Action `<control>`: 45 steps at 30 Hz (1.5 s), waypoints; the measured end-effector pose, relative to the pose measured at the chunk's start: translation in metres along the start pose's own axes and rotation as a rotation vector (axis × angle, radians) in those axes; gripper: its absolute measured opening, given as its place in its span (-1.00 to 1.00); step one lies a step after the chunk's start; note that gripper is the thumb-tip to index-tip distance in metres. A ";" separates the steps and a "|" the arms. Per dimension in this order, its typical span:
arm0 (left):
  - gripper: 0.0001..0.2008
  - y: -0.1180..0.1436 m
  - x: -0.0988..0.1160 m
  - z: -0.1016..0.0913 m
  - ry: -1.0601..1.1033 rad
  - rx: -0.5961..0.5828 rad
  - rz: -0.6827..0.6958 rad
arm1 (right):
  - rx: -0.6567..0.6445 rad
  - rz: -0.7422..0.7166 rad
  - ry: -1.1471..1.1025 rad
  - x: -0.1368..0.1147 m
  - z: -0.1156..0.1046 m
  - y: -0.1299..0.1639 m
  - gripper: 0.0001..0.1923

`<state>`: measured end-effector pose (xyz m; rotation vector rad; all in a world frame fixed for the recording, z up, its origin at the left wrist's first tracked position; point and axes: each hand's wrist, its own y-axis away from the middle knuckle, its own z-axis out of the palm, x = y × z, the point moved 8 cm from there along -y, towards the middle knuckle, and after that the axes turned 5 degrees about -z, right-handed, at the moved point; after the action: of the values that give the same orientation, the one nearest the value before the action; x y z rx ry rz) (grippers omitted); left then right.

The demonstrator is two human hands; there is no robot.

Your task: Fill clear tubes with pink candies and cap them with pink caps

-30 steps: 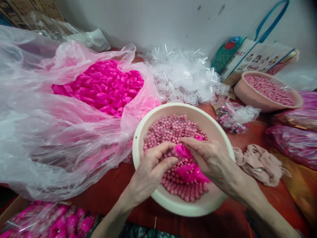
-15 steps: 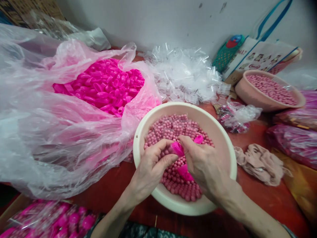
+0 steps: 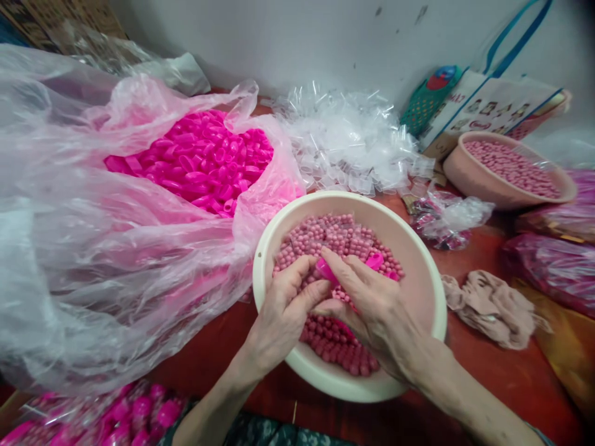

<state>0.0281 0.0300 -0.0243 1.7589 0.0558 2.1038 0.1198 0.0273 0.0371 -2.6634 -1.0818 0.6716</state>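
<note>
A cream basin [image 3: 421, 254] in front of me holds pink beads [image 3: 337, 238], some in small clear packets. Above it my left hand [image 3: 281, 313] pinches a bright pink hollow plastic piece [image 3: 324, 268] between thumb and fingertips. My right hand [image 3: 383, 303] closes over the same piece from the right, its index fingertip on top and its thumb below, near the left thumb. The fingers hide much of the piece. Among the beads lies another pink plastic piece [image 3: 374, 261]; one more is mostly covered by the right hand.
At left, a large clear plastic bag [image 3: 153, 223] opens on many pink pieces [image 3: 204, 161]. Clear plastic sleeves [image 3: 346, 139] are heaped by the wall. On the right are a pink bowl [image 3: 483, 179] of beads, a crumpled cloth [image 3: 497, 310] and wrapped bundles [image 3: 555, 266].
My right hand has turned and extended its fingers over the pink piece, covering more of it. My left hand keeps its pinch, almost in place. The view has shifted slightly.
</note>
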 end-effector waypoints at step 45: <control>-0.60 0.006 0.009 -0.004 0.218 0.104 0.088 | -0.051 0.019 0.070 0.009 0.020 0.003 -0.30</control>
<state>0.0219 0.0277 -0.0149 1.6069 0.1536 2.3888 0.1179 0.0311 0.0158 -2.7216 -1.0697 0.5569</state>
